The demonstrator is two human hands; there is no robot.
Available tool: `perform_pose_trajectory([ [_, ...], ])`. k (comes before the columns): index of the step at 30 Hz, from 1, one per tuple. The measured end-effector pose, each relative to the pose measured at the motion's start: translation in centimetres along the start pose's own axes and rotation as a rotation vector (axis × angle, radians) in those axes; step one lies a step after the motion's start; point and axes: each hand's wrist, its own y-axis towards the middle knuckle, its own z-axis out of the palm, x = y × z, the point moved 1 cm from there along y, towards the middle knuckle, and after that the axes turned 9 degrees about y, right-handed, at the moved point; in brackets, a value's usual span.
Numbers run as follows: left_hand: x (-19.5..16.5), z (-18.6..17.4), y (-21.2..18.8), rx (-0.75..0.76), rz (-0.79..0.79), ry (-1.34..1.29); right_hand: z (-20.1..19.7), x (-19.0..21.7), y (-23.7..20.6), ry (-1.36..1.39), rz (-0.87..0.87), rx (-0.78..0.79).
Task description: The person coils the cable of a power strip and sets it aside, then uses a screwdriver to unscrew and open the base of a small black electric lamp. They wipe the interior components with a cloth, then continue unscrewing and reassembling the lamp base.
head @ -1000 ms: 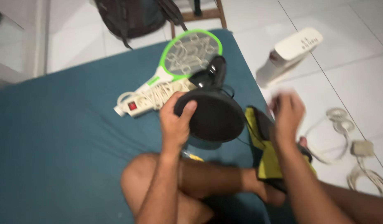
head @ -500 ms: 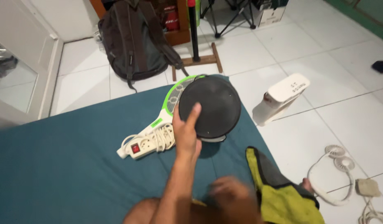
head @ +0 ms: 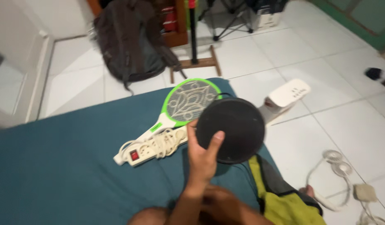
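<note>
My left hand [head: 203,156] is raised over the teal mattress [head: 63,166] and grips the lower left edge of a black round disc [head: 234,129], thumb on its face. The disc stands tilted toward me and hides what is behind it. Just left of it lie a green and white electric fly swatter [head: 188,102] and a white power strip [head: 148,150] with a coiled cord and a red switch. My right hand [head: 223,204] is a blur low in the view, next to my left forearm; its fingers cannot be made out.
A yellow and black bag [head: 284,198] lies at the mattress's right edge. On the white tiled floor are a white device [head: 286,96], white cables with a charger [head: 346,173], a dark backpack [head: 132,41] and a wooden stand [head: 196,62].
My left hand has lifted the disc and turned its flat face toward me. My right hand dropped from the right side down to my lap. The view tilted up toward the floor.
</note>
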Motion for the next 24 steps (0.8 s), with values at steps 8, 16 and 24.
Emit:
perform_pose_trajectory([
  [8,0.3,1.3,-0.9,0.068,-0.011,-0.152,-11.7,-0.4,-15.2,0.547,-0.293,-0.813],
  [16,-0.1,5.3,-3.6,0.175,-0.004,-0.017,-8.4,10.6,-14.5,-0.117,-0.774,-1.018],
  [24,-0.3,5.4,-3.6,0.135,0.027,0.02,-8.4,11.5,-13.3,-0.311,-0.861,-0.86],
])
